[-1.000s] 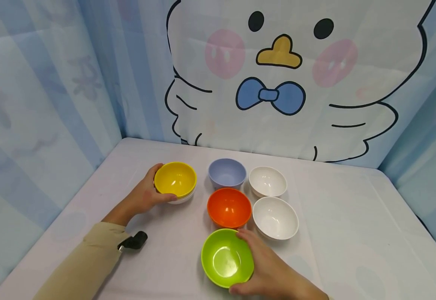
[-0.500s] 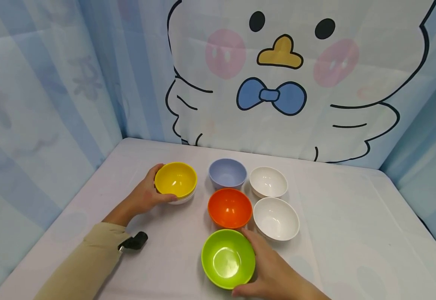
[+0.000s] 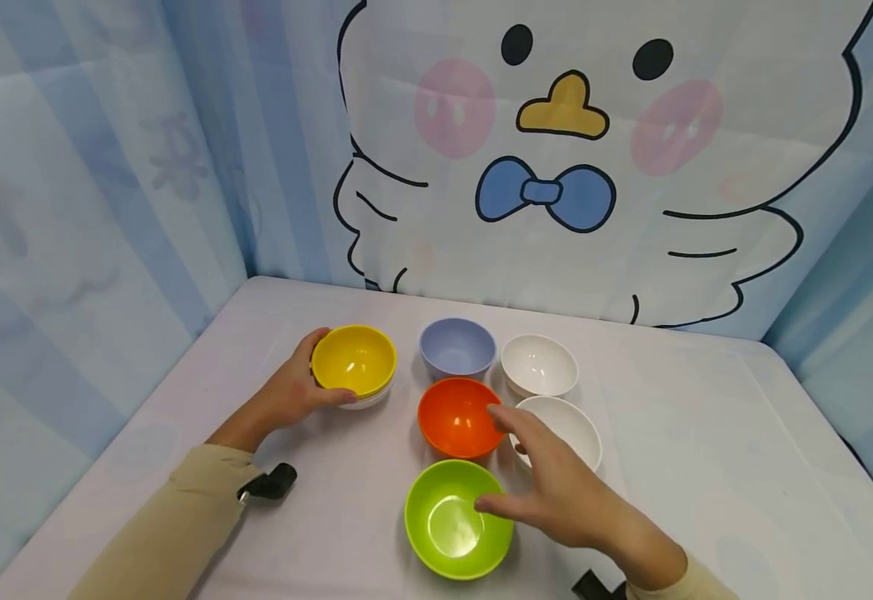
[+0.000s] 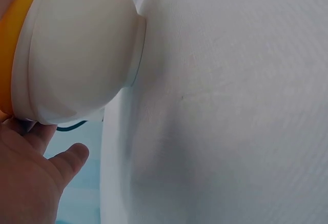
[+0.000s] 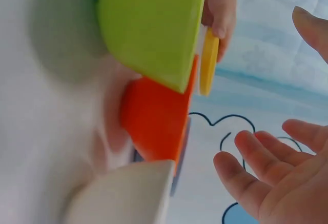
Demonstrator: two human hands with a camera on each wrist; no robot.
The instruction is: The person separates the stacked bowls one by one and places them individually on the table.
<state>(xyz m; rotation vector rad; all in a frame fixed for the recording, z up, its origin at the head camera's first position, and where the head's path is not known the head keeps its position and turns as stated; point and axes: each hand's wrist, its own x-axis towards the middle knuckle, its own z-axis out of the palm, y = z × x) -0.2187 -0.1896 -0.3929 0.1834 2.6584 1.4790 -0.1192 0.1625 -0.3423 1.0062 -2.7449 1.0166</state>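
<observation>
On the left of the head view, my left hand (image 3: 290, 393) grips a yellow bowl (image 3: 354, 360) nested in a white bowl (image 4: 84, 49), thumb near the front rim and fingers round the far side. My right hand (image 3: 560, 487) hovers with spread fingers over the right side of the green bowl (image 3: 444, 529) and holds nothing. Its fingertips overlap the orange bowl (image 3: 457, 421) and hide part of the nearer white bowl (image 3: 567, 429) in the head view. The right wrist view shows those fingers apart from the bowls.
Behind the orange bowl stand a lavender bowl (image 3: 456, 348) and another white bowl (image 3: 540, 367), close together. A white cloth covers the table (image 3: 706, 450). A printed curtain (image 3: 556, 258) hangs along the back edge, with blue curtains at both sides.
My right hand has let go of the green bowl and risen up and away over it, fingers spreading. The left hand and the yellow bowl have stayed in place.
</observation>
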